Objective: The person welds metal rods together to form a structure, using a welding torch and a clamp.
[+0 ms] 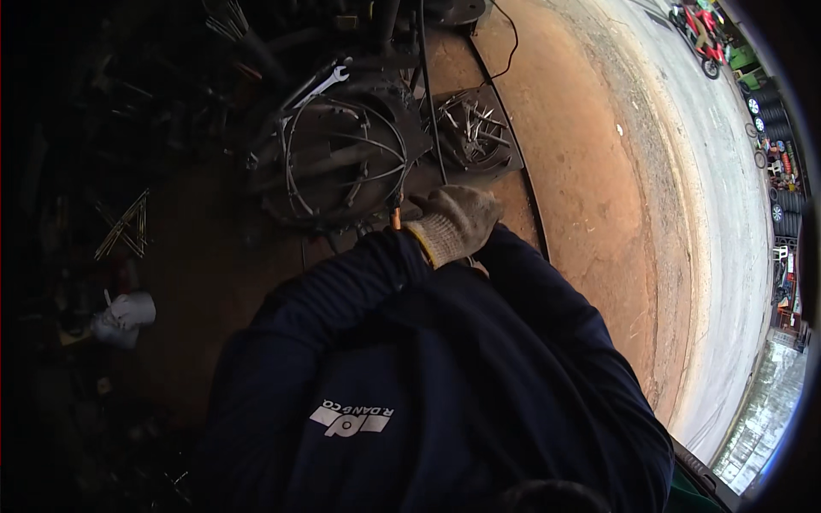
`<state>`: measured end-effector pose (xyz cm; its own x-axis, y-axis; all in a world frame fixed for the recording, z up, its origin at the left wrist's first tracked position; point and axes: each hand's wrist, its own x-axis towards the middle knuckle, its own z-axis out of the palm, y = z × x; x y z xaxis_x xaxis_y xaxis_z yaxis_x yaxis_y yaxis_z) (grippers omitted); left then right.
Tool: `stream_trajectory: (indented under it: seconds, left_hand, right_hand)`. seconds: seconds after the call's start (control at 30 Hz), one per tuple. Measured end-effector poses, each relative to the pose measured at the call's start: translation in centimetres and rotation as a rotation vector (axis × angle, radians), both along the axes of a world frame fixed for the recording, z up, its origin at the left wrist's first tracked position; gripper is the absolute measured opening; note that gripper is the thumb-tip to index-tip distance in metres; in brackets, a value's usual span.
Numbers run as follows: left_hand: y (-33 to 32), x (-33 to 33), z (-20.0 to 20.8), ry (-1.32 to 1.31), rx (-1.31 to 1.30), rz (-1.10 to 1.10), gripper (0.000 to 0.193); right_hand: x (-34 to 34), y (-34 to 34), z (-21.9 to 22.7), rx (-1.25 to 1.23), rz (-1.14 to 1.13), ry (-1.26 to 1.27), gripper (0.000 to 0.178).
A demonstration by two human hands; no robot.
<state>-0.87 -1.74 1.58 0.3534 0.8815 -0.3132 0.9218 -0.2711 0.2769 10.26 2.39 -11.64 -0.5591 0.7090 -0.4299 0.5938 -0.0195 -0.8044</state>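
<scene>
My left hand [457, 221], in a knitted work glove with a yellow cuff, is in front of my chest with its fingers curled. What they hold is hidden. A black cable [432, 94] hangs down to the glove's far edge. My right sleeve [534, 274] reaches the same spot, but the right hand's fingers are hidden behind or against the glove. By the left wrist, a copper-coloured tip [396, 215] points up beside a round frame of bent metal rods [346, 137]. This frame lies on a dark work surface.
A silver open-end wrench [329, 83] lies beyond the frame. To its right, a dark tray [505, 154] bears loose metal pieces. Thin rods [124, 227] and a whitish container [128, 316] are at left. Brown ground [564, 128] and a road lie right, with a red motorcycle [701, 38].
</scene>
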Motion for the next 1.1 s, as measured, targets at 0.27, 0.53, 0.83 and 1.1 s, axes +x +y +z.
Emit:
stream_trajectory:
  seconds: [0.27, 0.53, 0.83, 1.1]
  left_hand:
    - [-1.1, -1.9, -3.2, -0.034, -0.228, 0.086, 0.049]
    - [-1.1, -3.9, -2.7, -0.206, 0.088, 0.023, 0.038]
    - [-1.5, -16.0, 2.1, 0.36, 0.525, 0.133, 0.07]
    - [-0.4, -16.6, 0.4, 0.438, 0.522, 0.081, 0.067]
  right_hand:
    - [-1.5, -1.3, -3.1, 0.053, 0.146, -0.281, 0.055]
    - [-1.3, 0.1, -3.0, 0.021, 0.087, -0.305, 0.059]
    - [-5.2, 14.6, 11.6, -0.198, -0.388, 0.464, 0.065]
    - [-13.6, 27.9, 20.5, 0.258, -0.23, 0.782, 0.053]
